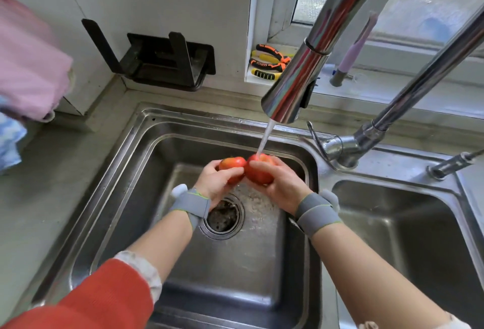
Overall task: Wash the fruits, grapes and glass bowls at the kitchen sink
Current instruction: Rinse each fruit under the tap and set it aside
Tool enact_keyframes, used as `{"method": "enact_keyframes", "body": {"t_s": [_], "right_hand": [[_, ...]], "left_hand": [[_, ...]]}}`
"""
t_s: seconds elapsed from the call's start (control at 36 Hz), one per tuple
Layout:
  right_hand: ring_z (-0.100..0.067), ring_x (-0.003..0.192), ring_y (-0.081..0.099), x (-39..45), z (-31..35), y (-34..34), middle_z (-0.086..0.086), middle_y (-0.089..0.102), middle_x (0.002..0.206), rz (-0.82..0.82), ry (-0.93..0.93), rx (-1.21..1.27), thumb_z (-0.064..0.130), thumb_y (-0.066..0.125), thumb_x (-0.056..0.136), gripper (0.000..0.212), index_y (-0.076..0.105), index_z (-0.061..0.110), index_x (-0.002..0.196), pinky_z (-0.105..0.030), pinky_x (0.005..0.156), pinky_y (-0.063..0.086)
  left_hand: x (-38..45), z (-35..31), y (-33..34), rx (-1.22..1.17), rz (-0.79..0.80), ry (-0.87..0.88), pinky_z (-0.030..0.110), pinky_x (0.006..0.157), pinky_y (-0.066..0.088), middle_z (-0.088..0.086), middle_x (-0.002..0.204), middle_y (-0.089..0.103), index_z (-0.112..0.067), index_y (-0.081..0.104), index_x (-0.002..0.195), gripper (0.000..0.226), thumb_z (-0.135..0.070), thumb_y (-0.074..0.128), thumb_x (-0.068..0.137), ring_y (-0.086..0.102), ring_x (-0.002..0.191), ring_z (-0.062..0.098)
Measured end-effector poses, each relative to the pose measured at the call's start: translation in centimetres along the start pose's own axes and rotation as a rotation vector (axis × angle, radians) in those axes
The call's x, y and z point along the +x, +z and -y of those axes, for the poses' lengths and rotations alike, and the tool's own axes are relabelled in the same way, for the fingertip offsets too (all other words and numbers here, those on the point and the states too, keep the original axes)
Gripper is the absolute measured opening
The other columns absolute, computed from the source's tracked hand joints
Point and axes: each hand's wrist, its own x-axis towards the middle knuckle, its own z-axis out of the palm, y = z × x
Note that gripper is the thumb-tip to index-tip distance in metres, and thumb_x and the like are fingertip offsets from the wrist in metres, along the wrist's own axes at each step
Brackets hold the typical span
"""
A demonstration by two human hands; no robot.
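A: Two red fruits under the tap. The left fruit [230,164] sits in the left hand [218,182], the right fruit [259,171] in the right hand [277,184], and the two fruits touch in the middle.

B: Fingers [281,164] of the right hand curl over the top of its fruit, thumb across the near side. The left hand cups its fruit from below, thumb laid over it. Both have a firm hold.

A: The stream [265,137] from the faucet [296,85] lands right on the right fruit. All of this hangs above the left sink basin [146,197], just beyond the drain [224,214].

B: Both forearms reach forward and converge, palms turned toward each other. Grey wrist straps [192,204] on each arm, and a red sleeve [104,300] pushed up on the left.

A: A second basin [392,223] lies to the right. Behind, a black rack [167,62] on the wall, and orange-handled pliers [269,62] on the window ledge.

B: Far left, over the counter [39,184], a pink cloth [28,66] hangs, blurred.
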Motion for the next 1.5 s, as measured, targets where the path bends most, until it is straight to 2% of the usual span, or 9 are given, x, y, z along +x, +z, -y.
{"method": "enact_keyframes", "body": {"t_s": [0.19,0.39,0.56,0.81,0.92,1.11,1.33,1.39,1.5], "right_hand": [[-0.028,0.101,0.065,-0.3,0.3,0.9,-0.013,0.063,0.11,-0.029,-0.209,-0.602,0.012,0.082,0.066,0.044,0.062,0.024,0.104,-0.049,0.085,0.057],[-0.015,0.091,0.064,-3.5,1.5,-2.1,0.005,0.069,0.094,-0.122,-0.255,-1.4,0.041,0.086,0.057,0.048,0.068,0.027,0.099,-0.031,0.083,0.053],[-0.021,0.095,0.06,-7.5,3.7,-2.2,0.001,0.063,0.102,0.012,-0.338,-1.709,0.031,0.079,0.065,0.054,0.051,0.022,0.111,-0.035,0.083,0.05],[-0.024,0.131,0.036,-14.3,10.3,0.6,0.001,0.049,0.131,-0.033,-0.605,-2.272,0.031,0.059,0.088,0.045,0.046,0.036,0.131,-0.054,0.117,0.001],[-0.024,0.131,0.038,-19.4,12.6,1.7,0.006,0.052,0.13,-0.126,-0.753,-2.164,0.035,0.064,0.082,0.053,0.046,0.041,0.131,-0.058,0.116,-0.002],[-0.029,0.103,0.06,-26.4,14.1,1.8,-0.004,0.064,0.115,-0.249,-0.804,-1.766,0.031,0.077,0.07,0.056,0.056,0.025,0.121,-0.032,0.087,0.048],[-0.02,0.08,0.058,-30.3,11.6,-0.3,-0.002,0.063,0.089,-0.463,-0.858,-1.248,0.047,0.08,0.069,0.052,0.057,0.017,0.104,-0.029,0.073,0.045],[-0.017,0.079,0.06,-30.1,9.4,-2.2,0.004,0.063,0.085,-0.507,-0.735,-1.185,0.05,0.08,0.067,0.04,0.059,0.026,0.091,-0.025,0.071,0.045],[-0.017,0.081,0.062,-28.8,4.6,-5.8,0.005,0.065,0.089,-0.403,-0.225,-1.703,0.039,0.086,0.054,0.039,0.052,0.027,0.071,-0.023,0.069,0.051]], "left_hand": [[-1.1,-0.4,-2.1,0.447,-0.097,0.085,0.037,0.093,0.051,0.012,0.111,0.062,-0.013,0.048,0.114,0.081,-0.024,0.091,0.046,0.063,0.098,0.024],[-5.1,-1.0,-0.8,1.101,-0.085,0.303,0.027,0.075,0.041,0.0,0.095,0.058,-0.017,0.05,0.104,0.062,-0.026,0.088,0.056,0.056,0.092,0.022],[-10.0,-2.1,0.9,1.552,0.005,0.414,0.034,0.077,0.044,0.007,0.107,0.059,-0.016,0.047,0.113,0.058,-0.025,0.078,0.065,0.059,0.099,0.029],[-19.1,-9.6,5.0,1.877,0.18,0.579,0.026,0.077,0.042,0.008,0.112,0.058,-0.017,0.056,0.115,0.039,-0.023,0.068,0.079,0.059,0.103,0.027],[-23.3,-12.9,7.0,1.923,0.197,0.649,0.02,0.075,0.033,0.008,0.123,0.055,-0.015,0.051,0.129,0.061,-0.019,0.077,0.075,0.056,0.113,0.025],[-28.2,-15.1,8.6,1.855,0.168,0.821,0.024,0.071,0.032,0.009,0.118,0.056,-0.011,0.055,0.121,0.039,-0.016,0.065,0.084,0.054,0.101,0.022],[-30.1,-13.4,8.9,1.61,0.087,1.037,0.027,0.086,0.043,0.008,0.123,0.052,-0.018,0.051,0.129,0.065,-0.023,0.08,0.071,0.052,0.112,0.025],[-29.6,-11.1,8.5,1.518,0.082,0.989,0.028,0.086,0.044,0.007,0.121,0.055,-0.018,0.053,0.127,0.065,-0.024,0.081,0.069,0.054,0.11,0.025],[-29.0,-6.8,8.5,1.857,0.273,0.716,0.022,0.07,0.041,0.003,0.119,0.063,-0.013,0.061,0.117,0.038,-0.014,0.069,0.079,0.06,0.1,0.018]]}}
